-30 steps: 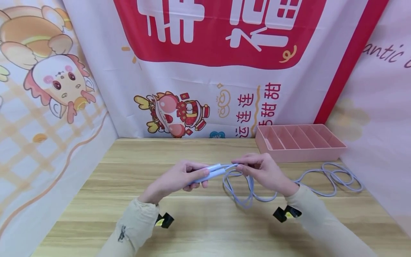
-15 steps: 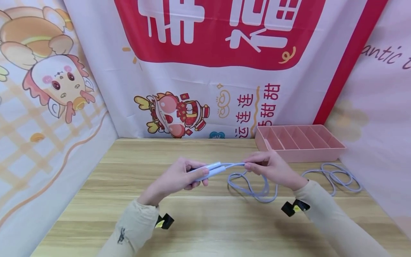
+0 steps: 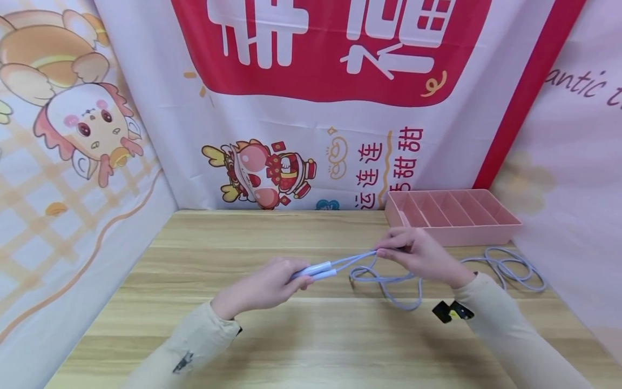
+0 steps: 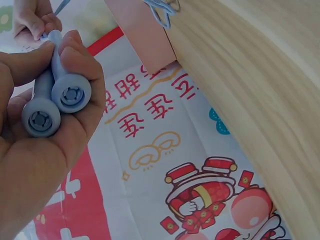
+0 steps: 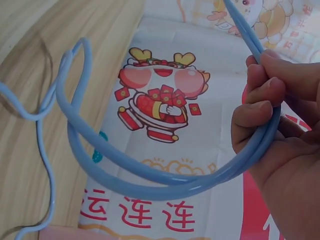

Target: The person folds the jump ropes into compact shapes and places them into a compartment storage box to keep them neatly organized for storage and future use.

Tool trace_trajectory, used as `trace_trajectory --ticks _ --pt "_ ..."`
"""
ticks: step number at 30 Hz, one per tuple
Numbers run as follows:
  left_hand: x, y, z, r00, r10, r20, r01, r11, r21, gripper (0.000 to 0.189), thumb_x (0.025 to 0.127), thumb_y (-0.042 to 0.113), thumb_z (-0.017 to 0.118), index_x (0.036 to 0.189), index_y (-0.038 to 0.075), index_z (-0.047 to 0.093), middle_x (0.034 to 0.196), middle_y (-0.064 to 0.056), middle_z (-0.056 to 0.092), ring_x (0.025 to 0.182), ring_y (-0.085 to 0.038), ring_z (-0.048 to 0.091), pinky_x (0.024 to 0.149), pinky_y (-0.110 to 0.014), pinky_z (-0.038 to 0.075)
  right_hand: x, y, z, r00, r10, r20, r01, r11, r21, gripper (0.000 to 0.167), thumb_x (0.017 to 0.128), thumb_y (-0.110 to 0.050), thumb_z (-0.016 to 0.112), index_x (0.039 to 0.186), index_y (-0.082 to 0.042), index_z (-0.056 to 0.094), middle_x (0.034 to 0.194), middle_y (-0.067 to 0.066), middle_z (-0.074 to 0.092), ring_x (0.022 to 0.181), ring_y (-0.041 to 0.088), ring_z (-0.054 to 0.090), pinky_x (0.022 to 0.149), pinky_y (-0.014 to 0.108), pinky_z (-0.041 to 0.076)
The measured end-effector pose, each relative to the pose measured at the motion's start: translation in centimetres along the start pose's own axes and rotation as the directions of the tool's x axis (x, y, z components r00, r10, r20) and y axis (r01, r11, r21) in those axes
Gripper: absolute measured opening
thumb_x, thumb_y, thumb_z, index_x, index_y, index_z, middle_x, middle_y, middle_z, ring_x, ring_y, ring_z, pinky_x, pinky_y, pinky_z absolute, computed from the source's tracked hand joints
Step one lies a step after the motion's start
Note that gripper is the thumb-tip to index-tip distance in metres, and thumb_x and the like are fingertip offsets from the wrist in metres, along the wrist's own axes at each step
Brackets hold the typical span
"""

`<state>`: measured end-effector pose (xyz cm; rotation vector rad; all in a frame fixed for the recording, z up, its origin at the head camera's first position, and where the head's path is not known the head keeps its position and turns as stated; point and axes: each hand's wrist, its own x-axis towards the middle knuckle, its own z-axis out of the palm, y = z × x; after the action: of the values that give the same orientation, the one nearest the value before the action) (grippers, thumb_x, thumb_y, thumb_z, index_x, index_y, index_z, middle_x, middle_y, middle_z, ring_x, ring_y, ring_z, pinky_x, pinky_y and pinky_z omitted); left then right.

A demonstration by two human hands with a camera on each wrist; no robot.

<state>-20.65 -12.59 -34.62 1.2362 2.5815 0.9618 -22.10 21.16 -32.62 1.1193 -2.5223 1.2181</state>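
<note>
A light blue jump rope stretches between my hands in the head view. My left hand point(image 3: 262, 283) grips its two handles point(image 3: 316, 269) side by side; their round, hollow-looking ends point(image 4: 72, 93) face the left wrist camera. Off to the right, my right hand point(image 3: 421, 255) pinches the doubled cord point(image 3: 355, 259) a short way past the handles. From that hand the cord hangs in a loop point(image 5: 165, 189), shown large in the right wrist view. More cord point(image 3: 389, 281) droops in loose curves below the right hand.
A pink box point(image 3: 466, 236) with several compartments stands at the back right of the wooden table point(image 3: 311, 335). In front of it lie further coils of the rope point(image 3: 522, 273). Printed cloth point(image 3: 291, 119) walls off the back and both sides.
My right hand has slid right along the cord, lengthening the stretch between the hands. My left hand has turned and its handles have dipped slightly. The hanging loops have shifted right.
</note>
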Motion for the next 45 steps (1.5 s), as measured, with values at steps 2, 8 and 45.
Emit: trace_trajectory --ticks 2,8,45 --pt "-0.2 -0.3 -0.1 1.000 0.011 -0.015 -0.011 1.000 0.009 0.014 0.101 0.016 0.057 0.087 0.014 0.059 0.073 0.006 0.053 0.058 -0.004 0.042 0.053 -0.023 0.041 0.0 0.3 0.1 1.000 0.000 0.005 0.000 1.000 -0.005 0.017 0.088 -0.008 0.075 0.104 -0.011 0.078 0.088 -0.005 0.065 0.065 0.015 0.053 0.051 0.025 0.045" --pt "-1.2 -1.2 -1.2 0.992 0.013 -0.129 -0.011 1.000 0.014 0.009 0.100 0.019 0.060 0.094 0.013 0.062 0.072 0.006 0.051 0.057 -0.005 0.041 0.051 -0.024 0.040 -0.4 1.4 -0.1 0.999 0.031 -0.022 -0.031 0.999 -0.006 0.019 0.087 -0.005 0.074 0.104 -0.013 0.078 0.084 -0.003 0.063 0.059 0.015 0.050 0.049 0.025 0.043" --pt "1.9 3.5 2.0 0.832 -0.138 -0.537 -0.124 0.898 -0.423 0.018 0.100 0.009 0.058 0.110 0.000 0.071 0.079 -0.004 0.062 0.064 -0.028 0.055 0.049 -0.025 0.040 0.6 -3.1 4.2 0.972 0.207 -0.113 -0.115 0.834 0.539 0.013 0.090 -0.004 0.071 0.099 0.005 0.069 0.090 0.022 0.070 0.077 0.039 0.069 0.073 0.046 0.056"
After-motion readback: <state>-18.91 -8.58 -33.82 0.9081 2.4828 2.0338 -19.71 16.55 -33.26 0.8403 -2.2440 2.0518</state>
